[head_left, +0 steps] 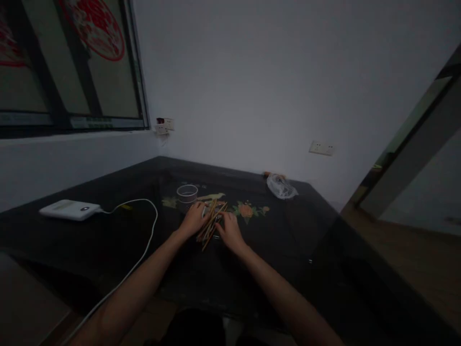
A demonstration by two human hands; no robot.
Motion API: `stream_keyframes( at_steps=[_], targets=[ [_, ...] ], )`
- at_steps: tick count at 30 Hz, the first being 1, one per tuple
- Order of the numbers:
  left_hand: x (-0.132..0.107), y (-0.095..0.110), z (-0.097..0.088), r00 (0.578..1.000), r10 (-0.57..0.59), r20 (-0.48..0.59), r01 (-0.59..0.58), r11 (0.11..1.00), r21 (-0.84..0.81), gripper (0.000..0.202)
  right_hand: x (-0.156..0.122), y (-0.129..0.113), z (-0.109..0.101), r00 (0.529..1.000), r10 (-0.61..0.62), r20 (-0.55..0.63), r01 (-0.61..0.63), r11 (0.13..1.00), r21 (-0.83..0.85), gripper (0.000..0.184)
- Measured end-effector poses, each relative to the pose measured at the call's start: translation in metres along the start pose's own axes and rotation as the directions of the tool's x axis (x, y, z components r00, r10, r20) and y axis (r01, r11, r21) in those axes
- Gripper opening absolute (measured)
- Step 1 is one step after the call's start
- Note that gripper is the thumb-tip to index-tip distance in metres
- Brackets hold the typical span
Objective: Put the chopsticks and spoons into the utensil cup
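A loose pile of thin wooden sticks (pixel 212 222) lies on the dark glass table (pixel 295 230). My left hand (pixel 193 219) rests on the left side of the pile, fingers curled over the sticks. My right hand (pixel 229 231) presses in from the right side, fingers bent against the sticks. Both hands touch the pile; the dim light hides whether either one actually grips a stick. A small clear round cup (pixel 187 192) stands just beyond my left hand.
A white flat device (pixel 69 209) lies at the left with a white cable (pixel 146 240) running to the near edge. A crumpled clear plastic bag (pixel 281 187) sits at the far edge by the wall. Flower patterns (pixel 248 210) decorate the tabletop.
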State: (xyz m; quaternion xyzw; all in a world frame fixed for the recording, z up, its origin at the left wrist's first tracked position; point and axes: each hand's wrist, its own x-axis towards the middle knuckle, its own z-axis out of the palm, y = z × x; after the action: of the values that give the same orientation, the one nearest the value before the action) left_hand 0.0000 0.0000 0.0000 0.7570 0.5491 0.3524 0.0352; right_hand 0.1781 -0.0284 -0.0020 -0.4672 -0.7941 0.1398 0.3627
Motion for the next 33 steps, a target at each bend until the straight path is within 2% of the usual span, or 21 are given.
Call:
stream_keyframes(
  at_steps=[6, 13, 17, 20, 25, 33],
  targets=[
    [-0.003, -0.01, 0.014, 0.996, -0.043, 0.077, 0.041, 0.999, 0.028, 0.042, 0.031, -0.01, 0.041, 0.989, 0.144, -0.041, -0.147, 0.986, -0.076, 0.039],
    [-0.003, -0.024, 0.025, 0.992, -0.022, 0.125, 0.023, 1.0, -0.007, 0.046, 0.049, -0.005, 0.062, 0.987, 0.159, 0.028, -0.155, 0.982, -0.104, 0.039],
    [-0.001, -0.033, 0.035, 0.99, -0.053, 0.134, 0.055, 0.998, -0.007, 0.044, 0.051, -0.003, 0.066, 0.973, 0.219, 0.07, -0.209, 0.97, -0.123, 0.038],
    [0.001, -0.04, 0.043, 0.988, -0.059, 0.142, 0.06, 0.998, -0.005, 0.043, 0.049, -0.003, 0.066, 0.971, 0.212, 0.107, -0.193, 0.967, -0.166, 0.038],
    [0.003, -0.047, 0.051, 0.983, -0.057, 0.172, 0.058, 0.998, -0.002, 0.043, 0.046, -0.003, 0.065, 0.975, 0.201, 0.099, -0.174, 0.957, -0.23, 0.038],
    [0.0, -0.037, 0.052, 0.978, -0.053, 0.202, 0.063, 0.997, -0.041, 0.046, 0.044, -0.001, 0.053, 0.972, 0.155, 0.176, -0.103, 0.956, -0.274, 0.038]
  ],
)
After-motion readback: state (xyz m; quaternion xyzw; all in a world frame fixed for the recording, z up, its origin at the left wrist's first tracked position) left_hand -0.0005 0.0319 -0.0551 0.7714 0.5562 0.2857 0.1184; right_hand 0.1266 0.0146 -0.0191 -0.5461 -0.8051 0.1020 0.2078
